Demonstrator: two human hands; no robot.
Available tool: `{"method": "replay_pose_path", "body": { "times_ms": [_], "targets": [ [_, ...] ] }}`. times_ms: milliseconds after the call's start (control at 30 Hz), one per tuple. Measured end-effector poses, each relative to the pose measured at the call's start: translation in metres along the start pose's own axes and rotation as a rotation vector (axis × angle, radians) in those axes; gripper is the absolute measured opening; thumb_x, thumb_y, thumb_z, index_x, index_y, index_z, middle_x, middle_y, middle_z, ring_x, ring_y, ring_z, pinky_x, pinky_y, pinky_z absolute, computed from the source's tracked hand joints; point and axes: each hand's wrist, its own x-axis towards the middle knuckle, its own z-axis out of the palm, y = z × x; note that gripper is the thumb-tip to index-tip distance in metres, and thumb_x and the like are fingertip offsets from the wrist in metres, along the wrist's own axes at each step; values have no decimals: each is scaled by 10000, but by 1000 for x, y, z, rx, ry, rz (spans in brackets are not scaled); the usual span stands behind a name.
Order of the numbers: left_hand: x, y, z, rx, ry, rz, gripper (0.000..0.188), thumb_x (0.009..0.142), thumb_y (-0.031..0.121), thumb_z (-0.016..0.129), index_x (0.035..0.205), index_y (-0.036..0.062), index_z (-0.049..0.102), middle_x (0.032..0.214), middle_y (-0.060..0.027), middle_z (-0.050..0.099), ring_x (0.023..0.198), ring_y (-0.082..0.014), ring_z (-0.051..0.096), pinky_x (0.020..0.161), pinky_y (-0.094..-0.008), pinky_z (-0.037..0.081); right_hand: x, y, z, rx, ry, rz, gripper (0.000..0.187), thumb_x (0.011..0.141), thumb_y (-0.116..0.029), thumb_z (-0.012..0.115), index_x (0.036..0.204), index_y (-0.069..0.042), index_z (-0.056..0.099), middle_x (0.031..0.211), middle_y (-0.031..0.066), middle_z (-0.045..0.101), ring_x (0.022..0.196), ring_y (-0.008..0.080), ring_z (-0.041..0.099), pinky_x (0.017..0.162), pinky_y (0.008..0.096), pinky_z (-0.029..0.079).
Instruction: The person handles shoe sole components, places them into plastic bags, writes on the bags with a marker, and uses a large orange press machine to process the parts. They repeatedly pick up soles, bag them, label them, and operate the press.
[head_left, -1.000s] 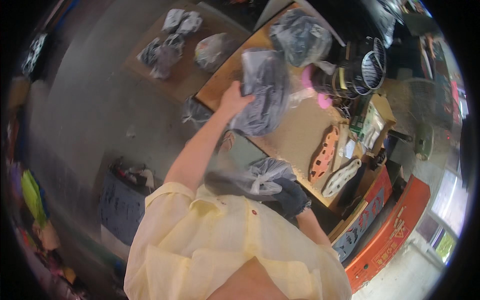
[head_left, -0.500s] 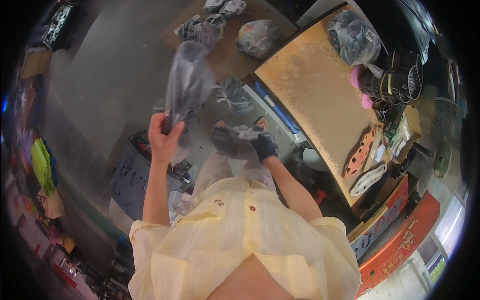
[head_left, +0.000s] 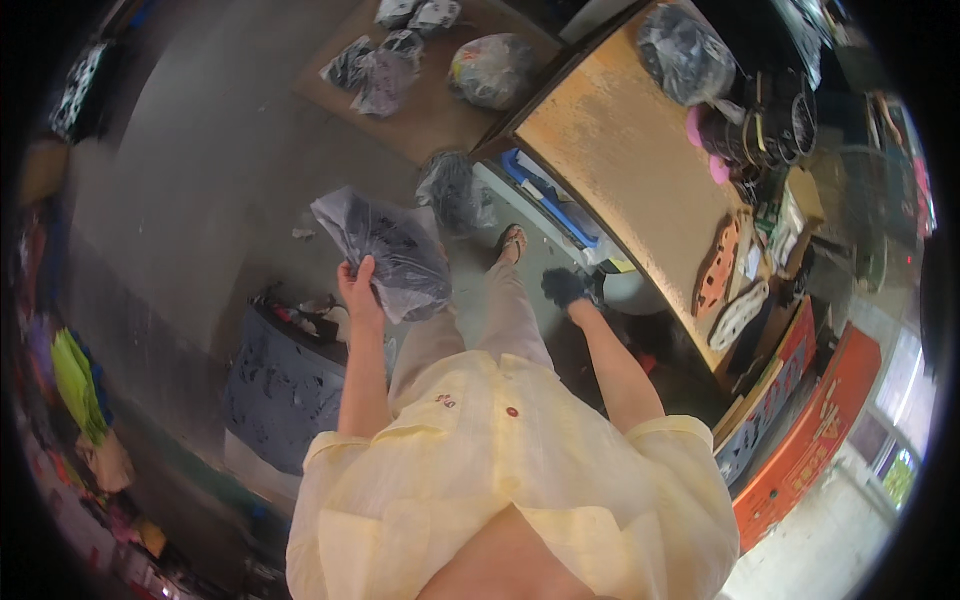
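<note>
My bare left hand (head_left: 362,288) grips the lower left side of a clear plastic bag (head_left: 390,250) with something dark inside. The bag hangs in front of my left leg, and its contents are not clear enough to name. On my right hand (head_left: 568,288) is a dark glove. That hand is low beside the table, near its blue-edged lower shelf (head_left: 545,195), and its fingers are too dark and blurred to make out. Another dark plastic bag (head_left: 455,192) lies on the floor just beyond the held one.
A worn wooden table (head_left: 610,150) stands to my right, bearing an orange shoe sole (head_left: 720,268), a white one (head_left: 740,315) and a filled bag (head_left: 685,55). Several bags (head_left: 385,80) lie on a brown board ahead. A grey bin (head_left: 280,385) is at my left.
My left hand has come lower and nearer, now with a filled bag. My right hand has left the dark bagged thing at my lap and moved right, toward the table.
</note>
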Motion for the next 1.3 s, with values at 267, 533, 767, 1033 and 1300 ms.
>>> {"method": "replay_pose_path", "body": {
  "times_ms": [267, 533, 767, 1033, 1300],
  "targets": [
    [48, -94, -63, 588, 146, -553, 386, 844, 104, 661, 1184, 152, 488, 758, -3, 554, 581, -112, 539, 422, -238, 364, -166, 94, 39, 79, 210, 209, 205, 804, -212, 546, 801, -47, 666, 774, 134, 649, 711, 267, 630, 632, 383, 492],
    [77, -81, -66, 1059, -464, -629, 176, 848, 105, 636, 1009, 143, 578, 797, -2, 601, 600, -120, 568, 439, -256, 409, -205, 103, 97, 257, 301, 315, 247, 804, -252, 574, 882, -40, 675, 800, 116, 663, 712, 226, 627, 639, 362, 499],
    [54, -74, 27, 1161, -490, -467, 238, 836, 125, 643, 1067, 150, 591, 844, 19, 623, 663, -113, 596, 510, -260, 448, -197, 113, 105, 358, 400, 279, 300, 813, -289, 602, 947, -33, 683, 804, 89, 677, 698, 177, 622, 639, 340, 503],
    [-54, -154, 162, 1359, -745, -340, 285, 859, 173, 648, 1133, 127, 584, 901, 22, 637, 713, -87, 600, 554, -245, 457, -273, 173, 5, 556, 627, 377, 354, 818, -337, 610, 1012, -48, 678, 969, 146, 683, 856, 267, 652, 766, 365, 503],
    [-260, -254, 322, 1383, -1520, -164, 218, 933, 206, 594, 1121, 95, 600, 980, 23, 635, 798, -58, 582, 654, -209, 439, -396, 224, -81, 665, 1070, 238, 358, 845, -322, 585, 1090, -68, 643, 1050, 161, 652, 996, 329, 621, 863, 389, 484]
  ]
}}
